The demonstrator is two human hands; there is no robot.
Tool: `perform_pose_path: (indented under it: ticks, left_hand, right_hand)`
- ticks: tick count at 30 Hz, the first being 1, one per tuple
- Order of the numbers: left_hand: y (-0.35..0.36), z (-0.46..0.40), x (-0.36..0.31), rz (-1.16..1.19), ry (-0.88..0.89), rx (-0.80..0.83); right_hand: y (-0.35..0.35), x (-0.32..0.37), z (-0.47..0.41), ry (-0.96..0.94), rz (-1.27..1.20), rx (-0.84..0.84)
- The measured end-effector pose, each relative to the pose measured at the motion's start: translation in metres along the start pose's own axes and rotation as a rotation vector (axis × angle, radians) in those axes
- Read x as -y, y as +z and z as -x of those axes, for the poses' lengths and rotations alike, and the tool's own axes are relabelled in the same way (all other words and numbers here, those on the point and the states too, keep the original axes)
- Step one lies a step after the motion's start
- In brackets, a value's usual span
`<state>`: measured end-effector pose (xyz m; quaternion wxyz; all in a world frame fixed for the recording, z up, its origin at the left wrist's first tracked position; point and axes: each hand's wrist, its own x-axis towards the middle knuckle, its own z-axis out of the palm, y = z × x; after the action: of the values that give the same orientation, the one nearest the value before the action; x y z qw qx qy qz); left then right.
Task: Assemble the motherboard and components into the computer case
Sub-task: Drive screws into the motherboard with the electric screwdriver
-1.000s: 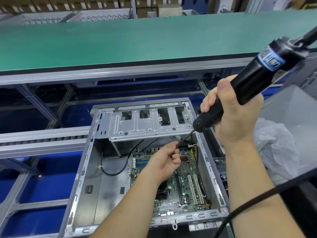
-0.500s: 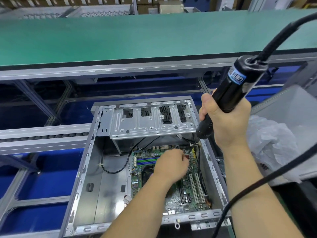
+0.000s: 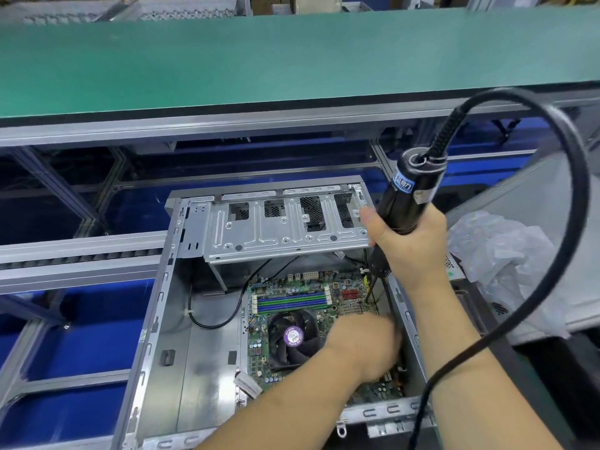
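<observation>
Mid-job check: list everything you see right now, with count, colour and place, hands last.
computer case: one, grey metal, open, centre.
drive cage: one, silver, across the case's far end.
motherboard: one, green, inside the case, right half.
CPU fan: one, black, purple sticker, on the motherboard.
electric screwdriver: one, black, corded, tip down near the board's far right corner.
plastic bag: one, clear, right of the case.
conveyor belt: one, green, behind.
left hand: blurred, over the board.
right hand: grips the screwdriver.
</observation>
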<state>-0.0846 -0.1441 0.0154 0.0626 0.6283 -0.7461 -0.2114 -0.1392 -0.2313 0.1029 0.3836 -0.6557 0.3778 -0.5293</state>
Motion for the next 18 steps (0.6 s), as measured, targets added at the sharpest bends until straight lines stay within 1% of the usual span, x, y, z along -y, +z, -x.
perform_pose_path:
  ticks: [2, 5, 18]
  left_hand:
    - [0.0008, -0.0011, -0.0036, 0.007, 0.012, 0.046]
    - [0.0003, -0.0004, -0.0040, 0.056, 0.010, 0.070]
    - [0.0015, 0.0007, -0.0012, 0.087, 0.012, 0.047]
  right_hand:
    - [0.0021, -0.0019, 0.0005, 0.009, -0.011, -0.001]
    - [0.0032, -0.0039, -0.0010, 0.002, -0.014, -0.001]
    - [0.0059, -0.0051, -0.0003, 0.000, 0.023, 0.011]
